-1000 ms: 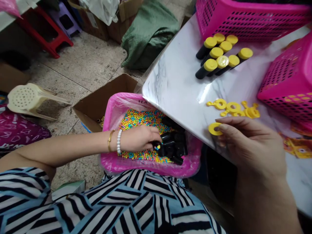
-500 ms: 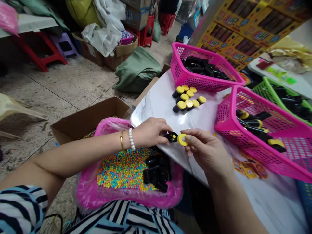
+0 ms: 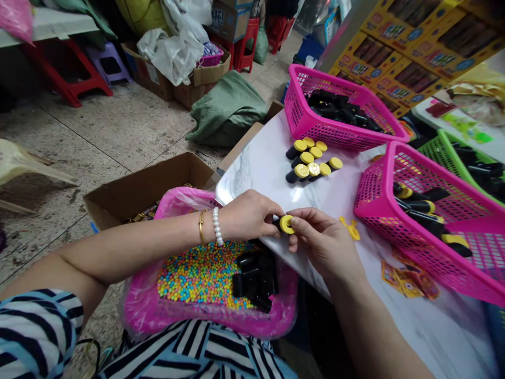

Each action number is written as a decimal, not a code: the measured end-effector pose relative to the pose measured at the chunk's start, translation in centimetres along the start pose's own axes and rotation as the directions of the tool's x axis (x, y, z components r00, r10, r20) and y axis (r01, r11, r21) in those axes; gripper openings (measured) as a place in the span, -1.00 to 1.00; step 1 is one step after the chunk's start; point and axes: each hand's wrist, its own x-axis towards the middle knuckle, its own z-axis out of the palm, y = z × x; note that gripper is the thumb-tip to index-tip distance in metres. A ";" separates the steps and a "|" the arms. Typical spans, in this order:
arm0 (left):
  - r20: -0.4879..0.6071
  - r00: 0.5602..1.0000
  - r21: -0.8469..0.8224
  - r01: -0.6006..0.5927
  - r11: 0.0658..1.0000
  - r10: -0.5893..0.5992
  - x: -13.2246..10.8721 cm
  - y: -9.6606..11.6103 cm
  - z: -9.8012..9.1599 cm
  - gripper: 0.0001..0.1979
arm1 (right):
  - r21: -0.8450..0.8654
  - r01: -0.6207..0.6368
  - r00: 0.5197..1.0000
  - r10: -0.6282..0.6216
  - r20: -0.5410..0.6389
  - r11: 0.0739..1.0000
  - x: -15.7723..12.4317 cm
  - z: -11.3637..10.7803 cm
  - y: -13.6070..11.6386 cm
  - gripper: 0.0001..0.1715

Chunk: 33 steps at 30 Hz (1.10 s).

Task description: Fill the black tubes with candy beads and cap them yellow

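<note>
My left hand [image 3: 248,215] is closed round a small black tube whose end just shows by the fingers. My right hand [image 3: 321,242] pinches a yellow cap [image 3: 286,224] and presses it against that tube's mouth, at the near corner of the white marble-look table [image 3: 268,158]. On my lap sits a pink basin [image 3: 189,316] of small coloured beads [image 3: 197,273] with several black tubes [image 3: 254,281] lying in it. A row of capped black tubes [image 3: 311,162] lies on the table beyond my hands.
Loose yellow caps [image 3: 350,229] lie beside my right hand. Two pink baskets [image 3: 335,131] [image 3: 418,231] hold black tubes; a green basket [image 3: 453,152] stands behind. An open cardboard box [image 3: 145,187] is on the floor at left, with a green sack [image 3: 229,108] further off.
My left hand lifted a filled black tube out of the bead basin to the table corner. My right hand brought a yellow cap from the table and now has it against the tube's mouth.
</note>
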 end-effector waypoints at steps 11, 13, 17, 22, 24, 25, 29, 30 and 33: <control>0.133 0.949 -0.414 0.315 0.854 -0.286 0.5 0.9 0.3 -0.76 | -0.133 0.036 0.999 -0.037 -0.005 0.990 -0.9 0.9 -0.2 -0.63; 0.162 0.945 -0.418 0.326 0.848 -0.283 0.1 0.8 0.4 -0.73 | -0.055 0.028 1.000 -0.028 -0.006 0.998 -0.9 0.9 0.1 -0.63; 0.021 0.998 -0.178 0.069 0.982 -0.066 -0.7 0.5 0.8 -0.74 | 0.079 0.021 0.999 -0.024 0.036 0.997 -0.5 0.4 0.5 -0.64; -0.050 0.999 0.037 -0.019 0.999 0.021 -0.8 0.3 1.6 -0.83 | 0.092 0.002 1.000 -0.005 0.031 0.996 -0.5 0.3 0.1 -0.54; -0.039 0.999 0.049 -0.021 0.999 0.022 -0.8 0.3 1.7 -0.83 | 0.073 -0.004 1.000 0.003 0.021 0.997 -0.7 0.4 0.1 -0.54; -0.036 0.999 0.047 -0.024 0.999 0.025 -0.8 0.4 1.7 -0.82 | 0.062 -0.007 1.000 0.006 0.016 0.998 -0.8 0.5 0.1 -0.55; -0.027 1.000 -0.011 -0.015 1.000 0.014 -0.9 0.9 1.3 -0.81 | 0.041 -0.025 1.000 0.024 0.008 0.999 -0.7 0.5 0.0 -0.56; -0.025 1.000 -0.038 0.000 0.999 -0.001 -0.9 1.1 1.2 -0.83 | 0.046 -0.032 0.999 0.031 0.011 0.998 -0.6 0.5 -0.1 -0.55; -0.048 0.996 -0.134 0.069 0.989 -0.076 -1.0 1.5 1.0 -0.76 | 0.073 -0.030 0.999 0.029 0.014 0.997 -0.5 0.6 -0.2 -0.55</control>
